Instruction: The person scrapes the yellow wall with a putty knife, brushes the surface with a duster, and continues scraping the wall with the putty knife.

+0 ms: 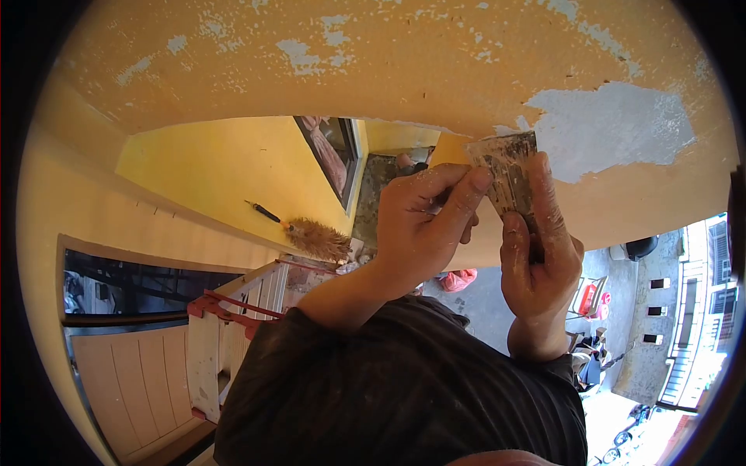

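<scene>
Both of my hands are raised to an orange painted surface [388, 62] with flaking paint. My right hand [536, 268] grips the handle of a metal scraper [509, 167], index finger stretched along the blade. The fingers of my left hand [420, 225] press on the blade's left side. The blade's edge rests against the surface beside a grey-white patch [614, 128] where the paint is gone. Both hands are dusted with white. Dark sleeves [404, 388] cover my arms.
A feather duster [315, 237] with a dark handle lies on a yellow ledge at left. A wooden ladder with red braces [233, 311] stands below. A framed window [334, 155] sits in the yellow wall. Far below at right are a street and parked motorbikes [629, 435].
</scene>
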The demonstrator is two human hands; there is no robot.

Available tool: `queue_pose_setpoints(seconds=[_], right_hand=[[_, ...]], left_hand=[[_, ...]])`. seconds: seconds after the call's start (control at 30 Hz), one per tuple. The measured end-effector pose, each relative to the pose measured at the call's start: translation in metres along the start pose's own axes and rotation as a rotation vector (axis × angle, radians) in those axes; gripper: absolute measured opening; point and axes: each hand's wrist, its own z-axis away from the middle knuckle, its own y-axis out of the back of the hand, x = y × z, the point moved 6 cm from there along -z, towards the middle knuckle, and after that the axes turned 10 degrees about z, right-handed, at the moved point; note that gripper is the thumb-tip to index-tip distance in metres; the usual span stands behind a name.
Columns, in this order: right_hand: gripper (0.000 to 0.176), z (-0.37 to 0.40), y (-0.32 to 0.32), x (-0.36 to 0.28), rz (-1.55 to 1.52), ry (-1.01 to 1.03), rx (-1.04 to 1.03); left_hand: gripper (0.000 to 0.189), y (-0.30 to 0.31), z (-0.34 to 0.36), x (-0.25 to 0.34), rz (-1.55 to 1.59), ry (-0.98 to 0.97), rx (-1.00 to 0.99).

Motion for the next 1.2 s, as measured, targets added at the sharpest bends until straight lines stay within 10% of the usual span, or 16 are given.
queue_pose_setpoints(seconds=[1.2], right_hand=[[0.056,-0.013,0.0,0.0,-0.145,-0.004,0.022]], left_hand=[[0.025,0.0,-0.006,0.007,0.096,-0.094,0.122]])
